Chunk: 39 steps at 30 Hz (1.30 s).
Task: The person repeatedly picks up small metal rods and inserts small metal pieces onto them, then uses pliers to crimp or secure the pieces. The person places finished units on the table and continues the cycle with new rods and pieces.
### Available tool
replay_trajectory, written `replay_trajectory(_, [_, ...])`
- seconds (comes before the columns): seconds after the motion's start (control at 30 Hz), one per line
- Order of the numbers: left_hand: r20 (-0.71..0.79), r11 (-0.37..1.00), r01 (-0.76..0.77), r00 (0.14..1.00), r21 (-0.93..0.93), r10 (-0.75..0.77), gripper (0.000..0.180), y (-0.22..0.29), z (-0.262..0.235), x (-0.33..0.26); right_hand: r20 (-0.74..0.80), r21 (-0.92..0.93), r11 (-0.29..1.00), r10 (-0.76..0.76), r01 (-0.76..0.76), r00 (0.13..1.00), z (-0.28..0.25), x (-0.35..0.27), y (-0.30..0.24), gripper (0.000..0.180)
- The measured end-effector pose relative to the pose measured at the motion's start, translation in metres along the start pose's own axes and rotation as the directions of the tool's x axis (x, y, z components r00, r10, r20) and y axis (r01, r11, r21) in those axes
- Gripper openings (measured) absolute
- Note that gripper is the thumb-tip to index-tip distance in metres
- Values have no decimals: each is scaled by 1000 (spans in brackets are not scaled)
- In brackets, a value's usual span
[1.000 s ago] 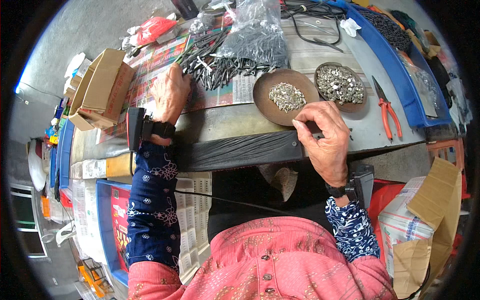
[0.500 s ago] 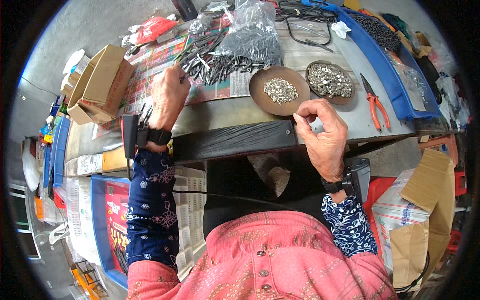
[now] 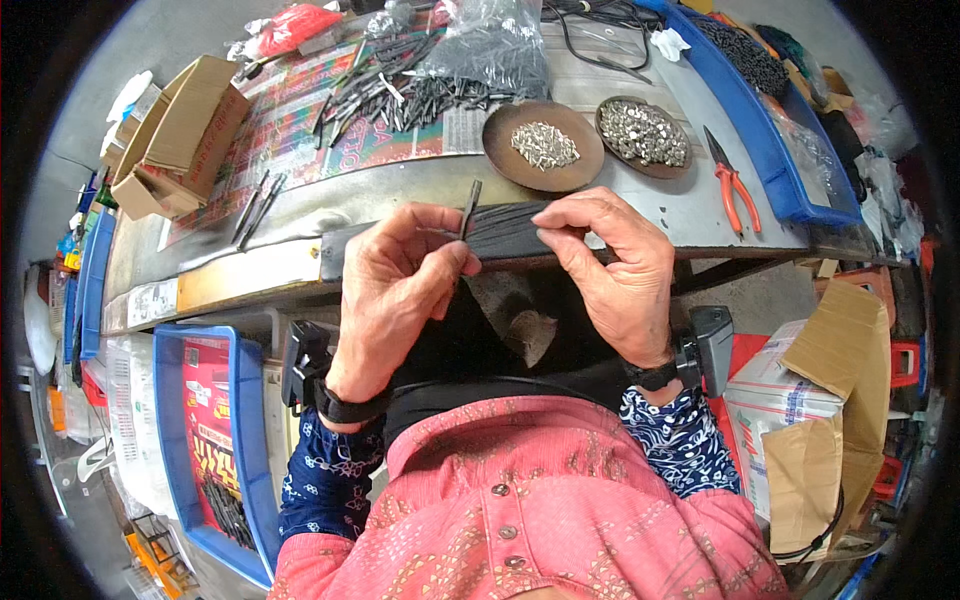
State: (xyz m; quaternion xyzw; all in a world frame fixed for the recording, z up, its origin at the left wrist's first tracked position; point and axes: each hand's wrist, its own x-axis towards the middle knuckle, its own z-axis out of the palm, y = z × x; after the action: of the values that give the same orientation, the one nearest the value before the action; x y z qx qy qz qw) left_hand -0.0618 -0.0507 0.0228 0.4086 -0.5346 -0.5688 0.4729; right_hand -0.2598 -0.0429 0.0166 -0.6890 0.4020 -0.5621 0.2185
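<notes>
My left hand (image 3: pixel 395 285) pinches a short, thin dark strip (image 3: pixel 471 207) between thumb and fingertips, its free end pointing up and away from me. To the right, my right hand (image 3: pixel 620 265) has its thumb and forefinger drawn together; whatever may be between them is too small to see. Both hands are at the table's near edge, by a black padded bar (image 3: pixel 515 222). Just beyond stands a round brown dish (image 3: pixel 497 150) of small silver pins (image 3: pixel 545 146). Beside it, another dish (image 3: pixel 667 171) holds small round silver pieces (image 3: pixel 640 135).
Dark strips (image 3: pixel 400 100) lie heaped on printed paper, beside a clear plastic bag (image 3: pixel 500 55). Several loose strips (image 3: pixel 258 212) rest at left, near a cardboard box (image 3: pixel 195 135). Red-handled pliers (image 3: pixel 733 195) lie right of the dishes. Blue trays stand at right (image 3: pixel 800 200) and lower left (image 3: pixel 246 410).
My left hand has come from the strip heap toward me and to the right, with a strip in its fingers. My right hand has moved slightly left. The view has shifted a little.
</notes>
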Motion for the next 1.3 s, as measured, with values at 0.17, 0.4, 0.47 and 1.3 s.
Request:
replay_trajectory(0.17, [85,977,118,991,-180,-104,19,-8,7,-18,32,3,1000,9,-9,999,7,-5,-9,17])
replay_trajectory(0.4, [97,962,158,986,-225,-139,19,-10,13,-32,30,7,999,53,-53,998,14,-9,-10,18])
replay_trajectory(0.47, [97,966,150,986,-209,-133,21,-11,13,-33,18,14,998,68,-68,998,15,-10,-9,17])
replay_trajectory(1.3, [-2,1000,17,1000,-7,-17,23,-20,18,-37,11,-59,998,-4,4,1000,18,-10,-6,16])
